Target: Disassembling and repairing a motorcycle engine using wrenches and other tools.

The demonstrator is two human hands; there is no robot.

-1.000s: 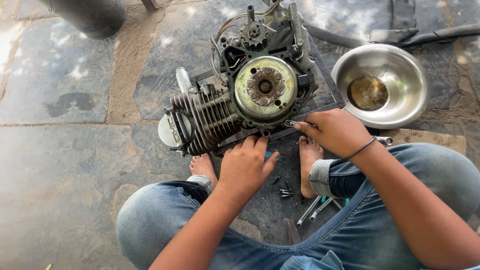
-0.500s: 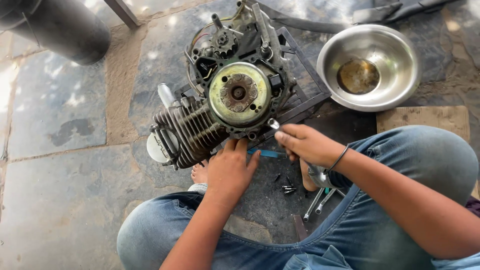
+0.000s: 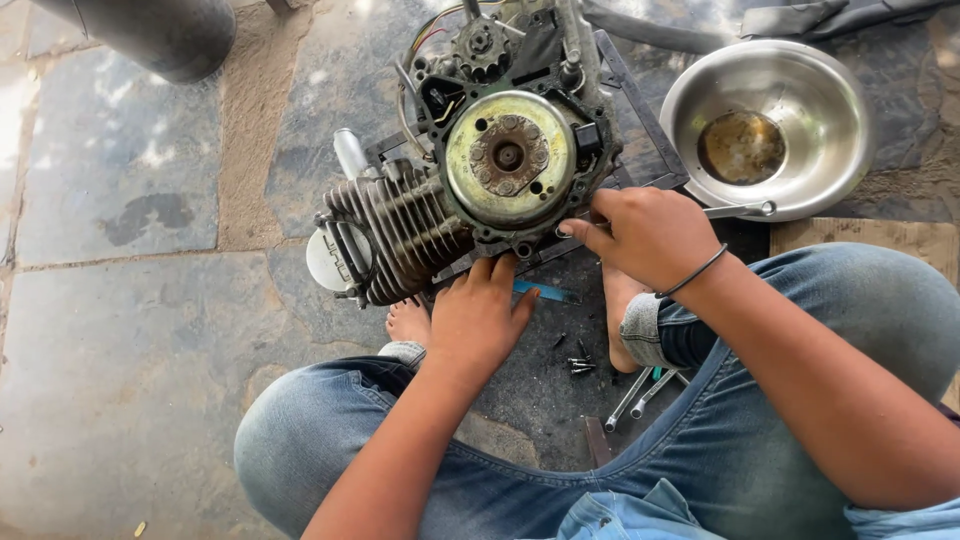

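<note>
Down on the stone floor (image 3: 120,380), between my knees, I've got a small motorcycle engine (image 3: 470,190) lying on a dark metal frame. My left hand (image 3: 478,318) is spread flat, fingers open, pressing against the lower edge of the engine case just under the round rotor (image 3: 508,157). My right hand (image 3: 645,235) is closed around a slim metal tool, its tip right at the case's lower right edge; a thin band sits on that wrist. Finned cylinder (image 3: 400,235) points off to the left. Over on the right, a steel bowl (image 3: 830,130) stands on the floor just beyond the engine, and I can see a shallow brownish pool of oily liquid (image 3: 740,147) at its bottom, nothing else in it. Near my bare feet, a few loose bolts (image 3: 580,365) and two spanners (image 3: 640,395) lie on the floor. A blue-handled tool (image 3: 545,292) lies just beside my left hand.
</note>
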